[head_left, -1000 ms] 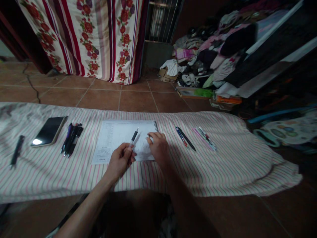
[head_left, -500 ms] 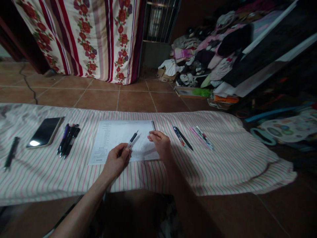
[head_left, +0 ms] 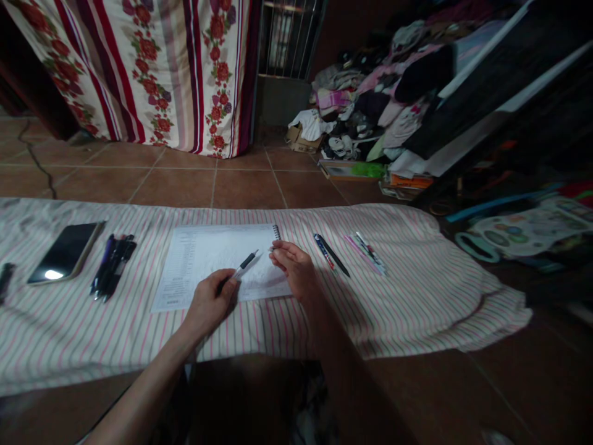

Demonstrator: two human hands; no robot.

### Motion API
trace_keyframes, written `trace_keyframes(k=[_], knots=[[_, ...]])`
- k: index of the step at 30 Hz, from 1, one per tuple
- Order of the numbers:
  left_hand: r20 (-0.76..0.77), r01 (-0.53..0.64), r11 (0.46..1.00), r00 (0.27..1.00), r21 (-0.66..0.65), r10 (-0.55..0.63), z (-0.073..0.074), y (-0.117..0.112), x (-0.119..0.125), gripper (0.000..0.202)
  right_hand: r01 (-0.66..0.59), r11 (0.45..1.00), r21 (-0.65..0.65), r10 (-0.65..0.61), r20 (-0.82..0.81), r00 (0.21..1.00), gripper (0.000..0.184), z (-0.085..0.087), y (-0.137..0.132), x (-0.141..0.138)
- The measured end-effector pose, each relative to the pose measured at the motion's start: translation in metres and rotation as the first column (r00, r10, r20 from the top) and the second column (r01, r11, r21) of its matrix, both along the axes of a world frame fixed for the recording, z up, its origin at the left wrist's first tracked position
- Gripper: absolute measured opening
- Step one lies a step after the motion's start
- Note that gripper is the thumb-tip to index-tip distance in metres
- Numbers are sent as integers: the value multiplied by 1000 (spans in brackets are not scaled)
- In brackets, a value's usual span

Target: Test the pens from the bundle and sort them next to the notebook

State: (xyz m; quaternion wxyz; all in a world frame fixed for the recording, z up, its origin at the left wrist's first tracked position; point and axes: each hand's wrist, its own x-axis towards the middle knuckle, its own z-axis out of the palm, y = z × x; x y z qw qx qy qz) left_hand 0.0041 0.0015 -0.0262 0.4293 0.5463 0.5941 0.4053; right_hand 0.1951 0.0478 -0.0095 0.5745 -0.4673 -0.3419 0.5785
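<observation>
My left hand (head_left: 212, 301) is closed round a pen (head_left: 244, 264) with a black grip and a pale barrel, its narrow tip angled up to the right. Facing that tip, my right hand (head_left: 296, 267) has its fingertips pinched together. A tiny pale bit shows at those fingertips, too small to name, apart from the pen. Beneath both hands lies a spiral-bound notebook (head_left: 222, 247) with a printed sheet. To the right of the notebook are a dark pen (head_left: 334, 256) and a patterned pen (head_left: 323, 252), side by side.
Farther right rest several slim pink and white pens (head_left: 365, 253). On the left are a bunch of dark pens (head_left: 111, 266), a phone (head_left: 67, 250) and a black object (head_left: 5, 281) cut by the frame edge. A striped cloth (head_left: 417, 296) covers the low surface.
My right hand's fingertips and the pen's tip have come closer together. The pen leans lower to the right. The whole view has shifted slightly, so things sit farther left.
</observation>
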Motion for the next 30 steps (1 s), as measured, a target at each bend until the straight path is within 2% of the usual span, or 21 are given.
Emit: trace_keyframes(k=[4,11,23,30], knots=[[-93,71,997,993,25,-69,1,0,0,36,6,1000,3,-7,22,1000,22,1,-1,1],[-258,139,986,960,96,-111,8,-1,0,36,8,999,35,-11,93,996,21,5,-3,2],[-201,143,978,973,150,-112,7,-1,0,27,18,999,48,-27,188,982,20,7,-6,5],[-248,193,971,957,143,-153,11,-2,1,29,-6,998,59,-5,182,983,17,8,-8,7]])
